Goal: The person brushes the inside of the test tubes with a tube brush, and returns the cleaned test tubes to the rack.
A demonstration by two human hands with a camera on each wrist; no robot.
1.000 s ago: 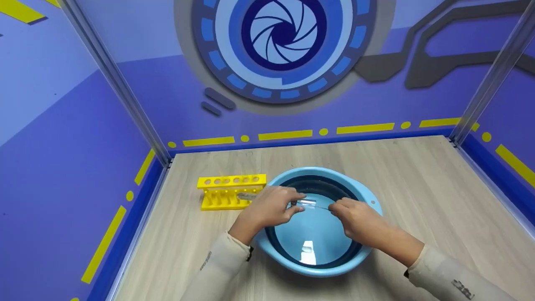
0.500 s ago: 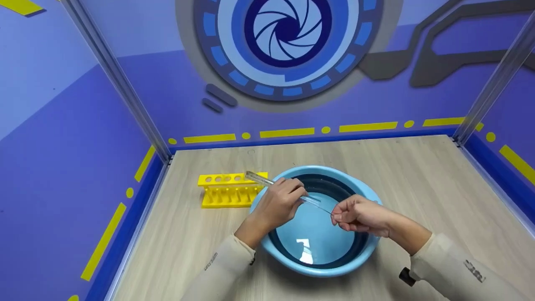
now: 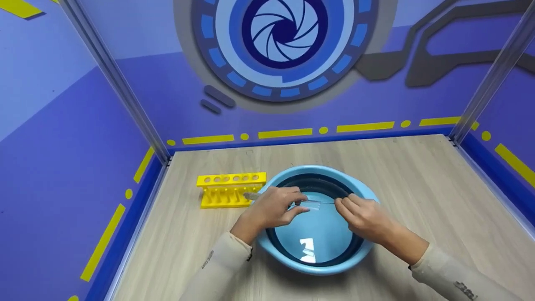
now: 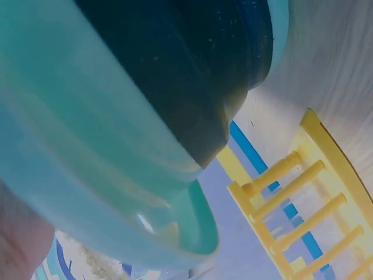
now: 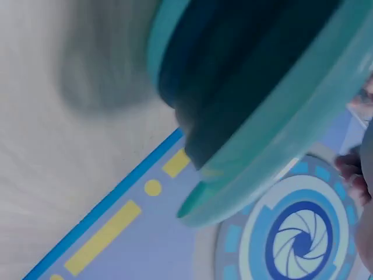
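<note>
Over the blue basin point(image 3: 317, 271) my left hand point(image 3: 276, 207) holds a clear glass test tube point(image 3: 252, 195), nearly level. One tube end sticks out left of the hand, with pale bristles in it; the other end points right. A thin wire handle point(image 3: 328, 202) of a test tube brush runs from that right end to my right hand point(image 3: 363, 217), which pinches it. The left hand hides the tube's middle. In the left wrist view, blurred bristles point(image 4: 96, 262) show below the basin's rim, beside a bit of the hand point(image 4: 20, 239).
A yellow test tube rack point(image 3: 232, 179) stands left of the basin, close to its rim. The basin has a dark collapsible wall and holds water with reflections. Printed panels close off the back and both sides of the wooden table point(image 3: 418, 179).
The tube tilted up at its left end half a second ago and is nearly level again. The right hand has turned over, its knuckles now up, still pinching the wire.
</note>
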